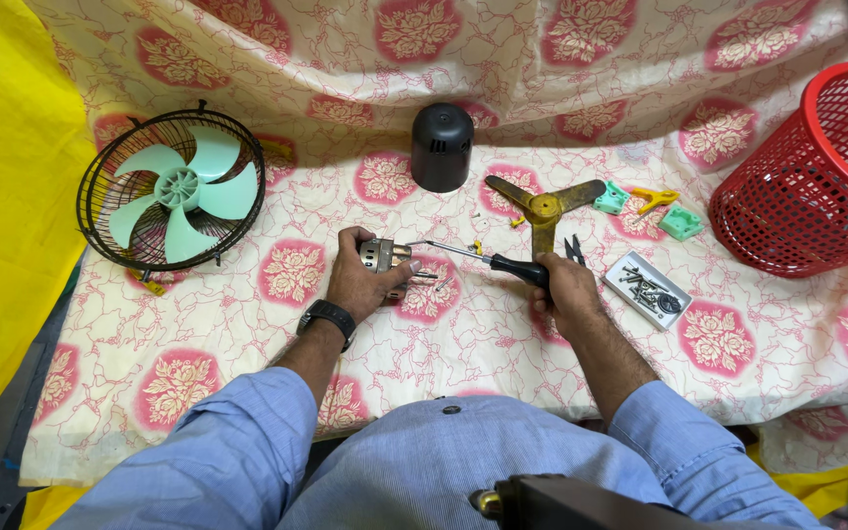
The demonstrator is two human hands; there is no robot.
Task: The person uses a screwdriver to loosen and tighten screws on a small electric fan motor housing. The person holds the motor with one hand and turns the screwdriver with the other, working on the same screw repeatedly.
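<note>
My left hand [360, 282], with a black watch on the wrist, grips a small metal fan motor [381, 254] on the flowered cloth. My right hand [566, 290] holds a black-handled screwdriver [503, 263]; its shaft runs left and its tip meets the motor. A few small screws lie on the cloth just beyond the shaft. A yellow three-armed bracket [545, 207] lies behind my right hand, with dark pliers [575, 249] beside it.
A black round motor cover [442, 145] stands at the back. A black wire fan guard with pale green blades [174, 188] lies left. A white tray of screws [647, 289], green and yellow plastic parts [656, 208], and a red mesh basket [817, 177] are right.
</note>
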